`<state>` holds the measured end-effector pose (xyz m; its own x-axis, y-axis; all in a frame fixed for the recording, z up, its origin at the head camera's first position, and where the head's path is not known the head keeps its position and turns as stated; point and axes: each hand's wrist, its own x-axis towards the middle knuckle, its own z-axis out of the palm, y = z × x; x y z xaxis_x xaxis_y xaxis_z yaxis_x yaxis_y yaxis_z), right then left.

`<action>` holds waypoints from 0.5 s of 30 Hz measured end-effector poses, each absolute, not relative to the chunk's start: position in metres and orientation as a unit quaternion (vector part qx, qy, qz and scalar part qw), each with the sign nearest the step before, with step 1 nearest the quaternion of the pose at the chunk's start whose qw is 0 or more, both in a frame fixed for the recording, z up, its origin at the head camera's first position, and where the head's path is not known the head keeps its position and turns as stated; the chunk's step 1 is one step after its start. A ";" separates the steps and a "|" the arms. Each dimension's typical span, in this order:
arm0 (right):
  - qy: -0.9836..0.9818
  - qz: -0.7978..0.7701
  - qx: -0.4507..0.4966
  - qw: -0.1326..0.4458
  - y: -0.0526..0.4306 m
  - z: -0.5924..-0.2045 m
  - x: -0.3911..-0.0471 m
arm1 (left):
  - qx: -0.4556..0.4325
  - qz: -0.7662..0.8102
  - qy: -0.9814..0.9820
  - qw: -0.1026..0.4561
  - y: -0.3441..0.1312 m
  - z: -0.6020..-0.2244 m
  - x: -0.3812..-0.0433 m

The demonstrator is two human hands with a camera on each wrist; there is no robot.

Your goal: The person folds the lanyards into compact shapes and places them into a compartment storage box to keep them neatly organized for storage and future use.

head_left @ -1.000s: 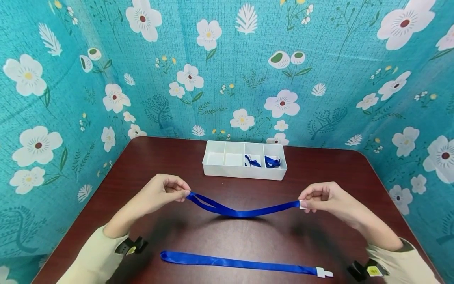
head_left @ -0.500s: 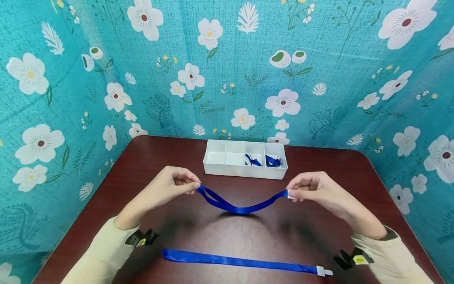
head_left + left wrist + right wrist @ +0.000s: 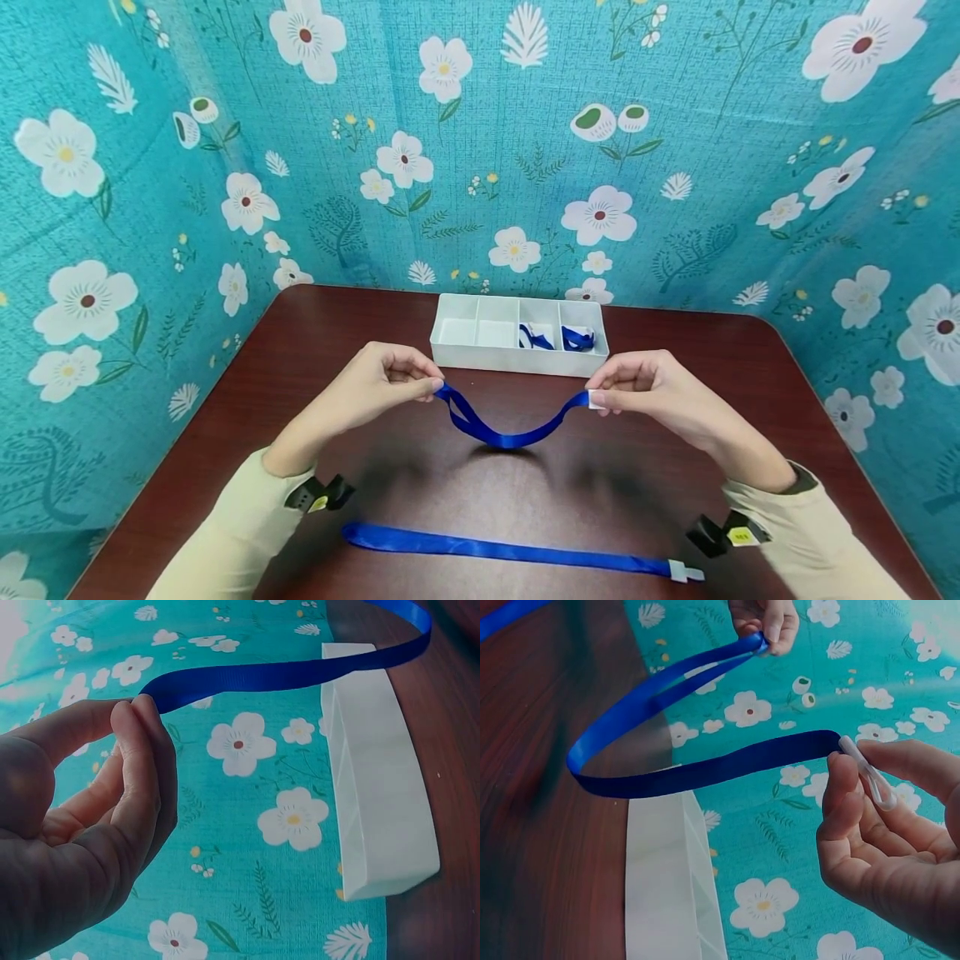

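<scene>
A blue lanyard (image 3: 506,439) sags in a U between both hands, raised over the table. Its looped end is pinched by the left hand (image 3: 390,385) between thumb and fingertips. At the other end the right hand (image 3: 637,387) pinches the white plastic clip (image 3: 868,774), which shows between thumb and fingers in the right wrist view. The strap's two layers spread apart near the left hand. A second blue lanyard (image 3: 495,549) lies stretched flat along the near part of the table, its white clip (image 3: 684,572) pointing right.
Behind the hands stands a white divided box (image 3: 517,360). Its two right compartments hold coiled blue lanyards (image 3: 577,339); the two left ones show bare floors. The dark red-brown table (image 3: 300,325) ends at a teal flowered curtain (image 3: 480,150).
Both hands have moved toward each other and slightly away from the body, toward the box. The held lanyard's sag has deepened from a shallow curve to a U. The lanyard on the table stays put.
</scene>
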<state>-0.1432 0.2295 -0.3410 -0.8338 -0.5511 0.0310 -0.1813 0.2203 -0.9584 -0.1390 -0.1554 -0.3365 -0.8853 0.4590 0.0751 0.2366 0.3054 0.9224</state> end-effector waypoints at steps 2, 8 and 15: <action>0.760 -0.581 -0.244 0.158 0.227 -0.340 -0.143 | 0.219 0.552 0.798 0.101 -0.152 -0.335 -0.139; 0.753 -0.592 -0.242 0.155 0.216 -0.333 -0.144 | 0.233 0.567 0.783 0.106 -0.142 -0.332 -0.140; 0.753 -0.595 -0.239 0.146 0.200 -0.324 -0.145 | 0.244 0.571 0.777 0.103 -0.128 -0.329 -0.142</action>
